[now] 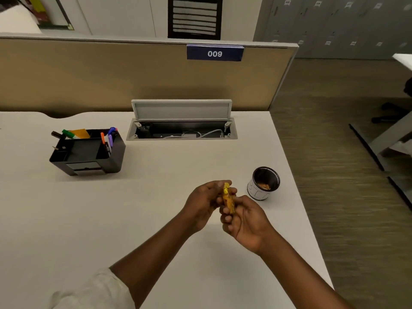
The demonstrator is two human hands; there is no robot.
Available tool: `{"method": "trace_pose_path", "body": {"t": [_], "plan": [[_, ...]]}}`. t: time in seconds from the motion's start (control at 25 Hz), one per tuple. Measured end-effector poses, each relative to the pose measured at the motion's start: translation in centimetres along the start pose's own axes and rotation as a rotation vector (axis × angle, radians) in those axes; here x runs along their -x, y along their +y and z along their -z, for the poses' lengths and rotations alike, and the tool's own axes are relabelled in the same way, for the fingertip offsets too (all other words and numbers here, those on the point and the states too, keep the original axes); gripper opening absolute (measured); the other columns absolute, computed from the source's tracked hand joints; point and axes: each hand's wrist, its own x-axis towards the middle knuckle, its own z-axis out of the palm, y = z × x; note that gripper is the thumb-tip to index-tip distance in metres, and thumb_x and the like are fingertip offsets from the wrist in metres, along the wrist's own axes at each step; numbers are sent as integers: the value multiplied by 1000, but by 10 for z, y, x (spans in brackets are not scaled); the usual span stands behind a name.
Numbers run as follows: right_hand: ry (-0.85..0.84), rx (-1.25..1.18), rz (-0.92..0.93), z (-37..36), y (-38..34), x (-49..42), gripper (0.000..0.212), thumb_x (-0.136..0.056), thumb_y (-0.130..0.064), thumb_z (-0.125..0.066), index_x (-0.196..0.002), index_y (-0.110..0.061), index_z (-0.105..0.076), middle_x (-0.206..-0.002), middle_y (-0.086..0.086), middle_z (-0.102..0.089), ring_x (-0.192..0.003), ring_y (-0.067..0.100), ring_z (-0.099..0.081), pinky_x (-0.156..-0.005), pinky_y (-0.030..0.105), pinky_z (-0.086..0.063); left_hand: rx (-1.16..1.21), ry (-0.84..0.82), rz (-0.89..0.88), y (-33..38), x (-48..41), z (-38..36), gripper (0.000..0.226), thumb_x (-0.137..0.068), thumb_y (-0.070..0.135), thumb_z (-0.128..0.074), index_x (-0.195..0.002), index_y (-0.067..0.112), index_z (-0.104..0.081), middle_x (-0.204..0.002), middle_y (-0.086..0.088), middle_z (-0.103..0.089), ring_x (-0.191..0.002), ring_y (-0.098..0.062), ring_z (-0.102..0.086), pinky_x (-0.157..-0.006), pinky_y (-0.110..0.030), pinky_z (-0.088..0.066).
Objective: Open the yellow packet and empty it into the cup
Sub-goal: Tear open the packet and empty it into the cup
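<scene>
A small yellow packet (228, 197) is held upright between both hands above the white desk (156, 197). My left hand (204, 202) pinches its upper part from the left. My right hand (244, 220) grips its lower part from the right, fingers curled around it. The cup (264, 183), white outside and dark inside, stands just right of the hands near the desk's right edge. Some brownish bits lie at its bottom.
A black desk organiser (89, 152) with markers stands at the left. An open cable hatch (181, 128) with its lid raised sits at the back by the tan partition (111, 74). The desk's right edge (296, 186) drops to carpeted floor.
</scene>
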Motion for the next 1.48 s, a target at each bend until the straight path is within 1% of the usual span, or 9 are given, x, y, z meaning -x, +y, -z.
{"method": "trace_pose_path", "body": {"t": [0.08, 0.2, 0.32, 0.44, 0.64, 0.8, 1.0, 1.28, 1.48], "plan": [[6, 8, 23, 6, -8, 7, 41, -97, -39, -48, -99, -5, -69, -68, 4, -53, -54, 13, -47, -46, 25, -34, 7, 2, -2, -2, -5, -16, 29, -99, 25, -55, -115, 8, -72, -111, -19, -75, -89, -24, -71, -76, -29, -57], [112, 169, 119, 16, -19, 18, 41, -97, -50, -57, -98, -10, -66, -65, 1, -51, -52, 11, -42, -46, 24, -29, 29, 28, 1, -5, -16, -38, 24, -95, 24, -63, -109, 9, -75, -109, -22, -75, -94, -29, -71, -82, -33, -57], [278, 546, 269, 27, -31, 26, 39, -99, -51, -53, -99, -13, -62, -62, -4, -49, -51, 8, -39, -48, 23, -29, 44, 80, -27, -8, -27, -63, 21, -87, 23, -71, -101, 8, -75, -105, -21, -77, -100, -31, -72, -86, -39, -57], [417, 929, 458, 38, -43, 29, 34, -103, -47, -45, -98, -19, -64, -63, -5, -53, -55, 8, -44, -51, 21, -34, 47, 86, -63, -9, -37, -87, 17, -89, 20, -70, -97, 7, -75, -105, -23, -75, -92, -31, -70, -74, -44, -55], [180, 223, 337, 53, -63, 34, 34, -101, -46, -54, -88, -14, -60, -56, -4, -36, -43, 6, -27, -39, 19, -21, 160, 20, -60, -5, -53, -114, 17, -81, 19, -73, -93, 8, -78, -97, -19, -77, -96, -29, -73, -90, -41, -58], [-27, -113, 231, 69, -72, 30, 49, -101, -51, -47, -95, -7, -67, -59, -1, -43, -41, 6, -37, -38, 19, -25, 128, 27, -70, -9, -61, -126, 14, -81, 24, -75, -87, 12, -79, -78, -6, -75, -61, -11, -63, -63, -29, -58], [62, 7, 273, 85, -83, 23, 42, -102, -47, -50, -98, -7, -64, -62, -1, -46, -43, 6, -35, -37, 19, -27, 75, 79, -103, -11, -72, -131, 11, -76, 24, -78, -83, 15, -80, -77, -2, -77, -66, -10, -69, -64, -24, -58], [44, -99, 242, 96, -89, 16, 45, -103, -48, -47, -95, -7, -63, -56, -3, -41, -38, 4, -32, -33, 18, -25, 53, 140, -80, -17, -84, -139, 7, -87, 15, -73, -86, 14, -79, -80, -4, -78, -73, -18, -68, -71, -31, -58], [178, 54, 282, 102, -88, 9, 46, -102, -51, -47, -97, -8, -63, -58, -2, -43, -41, 5, -31, -35, 19, -26, 24, 191, -92, -24, -89, -138, 7, -87, 18, -74, -84, 16, -80, -82, -8, -76, -81, -30, -64, -81, -43, -56]]}}
